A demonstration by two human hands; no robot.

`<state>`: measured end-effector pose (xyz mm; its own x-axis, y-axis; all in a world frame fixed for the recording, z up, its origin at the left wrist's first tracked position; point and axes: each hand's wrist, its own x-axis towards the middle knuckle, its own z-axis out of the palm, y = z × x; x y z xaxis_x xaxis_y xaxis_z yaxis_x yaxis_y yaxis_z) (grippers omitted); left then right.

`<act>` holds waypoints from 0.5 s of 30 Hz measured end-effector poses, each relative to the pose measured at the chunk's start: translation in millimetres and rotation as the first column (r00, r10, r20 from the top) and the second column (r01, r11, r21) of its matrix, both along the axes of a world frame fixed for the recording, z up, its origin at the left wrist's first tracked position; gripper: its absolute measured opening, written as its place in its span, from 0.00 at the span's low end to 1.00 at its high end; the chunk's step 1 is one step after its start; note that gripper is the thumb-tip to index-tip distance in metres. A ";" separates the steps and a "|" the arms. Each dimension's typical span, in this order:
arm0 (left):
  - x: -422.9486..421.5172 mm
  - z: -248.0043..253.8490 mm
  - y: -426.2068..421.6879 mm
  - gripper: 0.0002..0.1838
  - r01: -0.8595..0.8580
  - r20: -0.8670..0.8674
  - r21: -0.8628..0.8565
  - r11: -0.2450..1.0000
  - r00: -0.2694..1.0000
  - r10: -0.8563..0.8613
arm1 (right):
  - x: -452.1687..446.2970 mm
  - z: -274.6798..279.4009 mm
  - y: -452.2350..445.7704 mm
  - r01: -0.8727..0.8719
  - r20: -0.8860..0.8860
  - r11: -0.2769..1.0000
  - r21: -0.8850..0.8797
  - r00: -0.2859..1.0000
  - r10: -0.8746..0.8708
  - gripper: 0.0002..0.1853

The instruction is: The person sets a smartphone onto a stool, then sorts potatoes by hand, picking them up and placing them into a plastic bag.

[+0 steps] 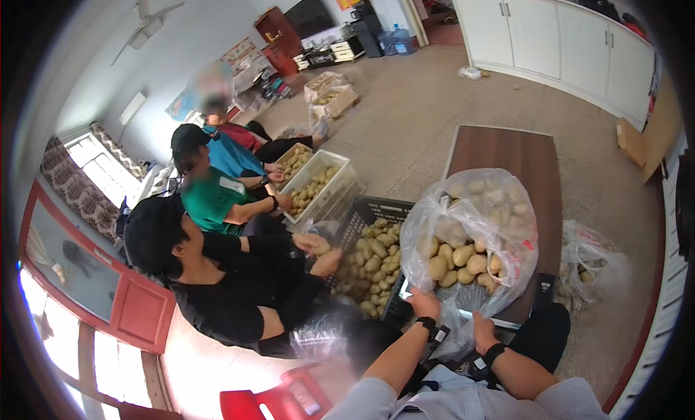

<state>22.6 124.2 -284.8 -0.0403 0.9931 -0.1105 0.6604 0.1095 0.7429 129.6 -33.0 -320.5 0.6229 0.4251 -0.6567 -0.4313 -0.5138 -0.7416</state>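
A large clear plastic bag [523, 264] with red print lies on a dark wooden table [499, 141], its mouth towards me. Several potatoes [463, 257] show through the opening, and more sit behind the plastic. My left hand [424, 305] is closed on the bag's near left edge, beside the black crate. My right hand [484, 333] is closed on the bag's lower edge, close to the table's near side. Stretched plastic spans the gap between both hands. Left of the bag, a black crate [380, 201] holds many potatoes.
A co-worker in black [217, 293] handles a potato over the crate. Beyond, people sit by a white crate [340, 163] of potatoes. Another plastic bag [601, 268] lies on the floor at right. A red stool [242, 405] stands at lower left; white cabinets [536, 33] line the back.
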 end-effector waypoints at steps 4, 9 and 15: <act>-11.1 5.6 -3.6 0.25 -0.083 0.083 0.008 0.997 0.993 0.082 | -1.7 24.6 -6.8 -0.081 -0.035 0.984 -0.159 0.996 0.076 0.28; -26.2 -15.9 3.7 0.17 -0.386 0.026 -0.016 0.922 0.922 0.386 | -6.9 4.6 -23.6 -0.089 0.013 0.992 0.090 0.996 0.088 0.23; -23.2 95.9 -16.4 0.27 -0.386 0.150 -0.199 0.901 0.896 0.417 | 1.1 16.5 -39.5 -0.024 0.467 0.976 -0.215 0.875 0.124 0.26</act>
